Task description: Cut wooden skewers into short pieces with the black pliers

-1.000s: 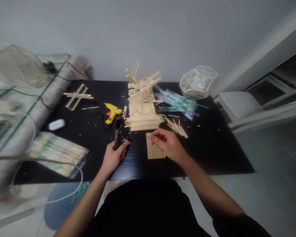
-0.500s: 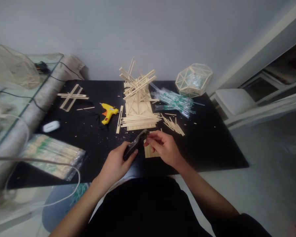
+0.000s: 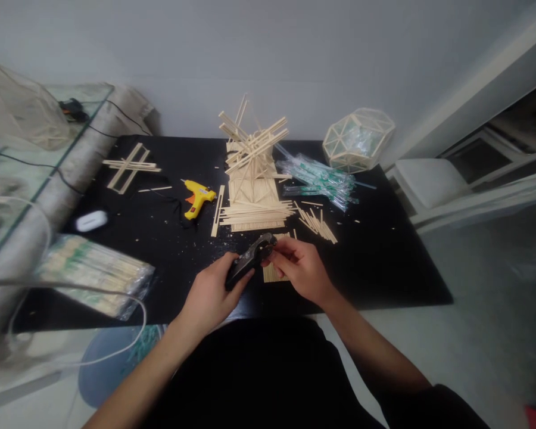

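My left hand (image 3: 212, 290) is wrapped round a black plier-like hand tool (image 3: 250, 256), its head pointing up and to the right. At that head, my right hand (image 3: 304, 268) has thumb and fingers pinched together; what lies between them is hidden. Just under the right fingers is a small mat of pale sticks (image 3: 272, 274) side by side on the table. Beyond the hands stands a wooden stick model (image 3: 252, 179) with long sticks piled on it. Short cut sticks (image 3: 317, 223) lie loose to its right.
On the black table (image 3: 384, 262) are a yellow glue gun (image 3: 199, 198), crossed sticks (image 3: 129, 168), a white case (image 3: 92, 220) and bagged chopsticks (image 3: 98, 274). Plastic wrappers (image 3: 317, 182) and a stick polyhedron (image 3: 360, 140) are at the right rear. A white cable (image 3: 138, 316) hangs front left; a blue bin (image 3: 102, 366) stands below.
The view has shifted slightly. The tool's head has turned a little, showing more of its jaw side beside my right fingers. Both hands keep nearly the same place.
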Motion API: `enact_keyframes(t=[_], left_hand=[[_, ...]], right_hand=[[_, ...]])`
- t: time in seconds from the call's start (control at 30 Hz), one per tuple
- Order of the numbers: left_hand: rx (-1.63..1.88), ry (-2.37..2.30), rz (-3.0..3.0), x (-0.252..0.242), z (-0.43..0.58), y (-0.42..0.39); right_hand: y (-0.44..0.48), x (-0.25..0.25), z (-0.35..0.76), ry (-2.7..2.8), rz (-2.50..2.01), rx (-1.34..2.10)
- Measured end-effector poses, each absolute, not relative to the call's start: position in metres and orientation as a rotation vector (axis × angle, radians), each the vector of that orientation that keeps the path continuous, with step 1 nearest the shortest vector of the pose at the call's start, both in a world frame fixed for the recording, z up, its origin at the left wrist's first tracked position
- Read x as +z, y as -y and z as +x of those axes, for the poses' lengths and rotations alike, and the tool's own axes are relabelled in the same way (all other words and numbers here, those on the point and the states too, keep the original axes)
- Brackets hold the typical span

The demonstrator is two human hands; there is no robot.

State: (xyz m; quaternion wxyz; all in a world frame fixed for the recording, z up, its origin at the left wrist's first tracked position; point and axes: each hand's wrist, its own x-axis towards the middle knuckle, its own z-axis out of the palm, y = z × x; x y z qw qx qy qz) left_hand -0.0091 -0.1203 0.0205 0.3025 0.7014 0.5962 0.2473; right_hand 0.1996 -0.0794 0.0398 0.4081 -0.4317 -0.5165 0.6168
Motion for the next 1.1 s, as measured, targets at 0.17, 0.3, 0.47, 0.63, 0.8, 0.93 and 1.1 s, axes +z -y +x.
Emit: enact_keyframes(t=[0.17, 0.3, 0.47, 0.63, 0.8, 0.93, 1.1], left_hand=[[0.638, -1.577, 1.88, 0.0195, -0.0079, 0.1215], [0.642, -1.576, 1.882, 0.0186, -0.0066, 0.1209], [0.633, -1.571, 1.862, 0.0171, -0.0048, 0.1201], [0.613, -1.578, 1.814, 0.0169, -0.0028, 0.1209], [0.626, -1.578, 1.832, 0.0174, -0.0027, 0.1215], [0.62, -1.579, 1.877, 0.0168, -0.0038, 0.1213], [0.609, -1.575, 1.912, 0.0176, -0.0039, 0.1215]], right_hand=[[0.0804, 0.0391, 0.1996, 1.275, -1.108, 1.578], [0.0799, 0.0386, 0.2, 1.296, -1.116, 1.558], [0.0797, 0.0369, 0.2006, 1.314, -1.136, 1.549], [0.0802, 0.0331, 0.2004, 1.309, -1.136, 1.521], [0.0797, 0.0335, 0.1994, 1.297, -1.126, 1.514], [0.0792, 0.0355, 0.1992, 1.3, -1.122, 1.527], [0.0791, 0.0367, 0.1992, 1.307, -1.112, 1.542]])
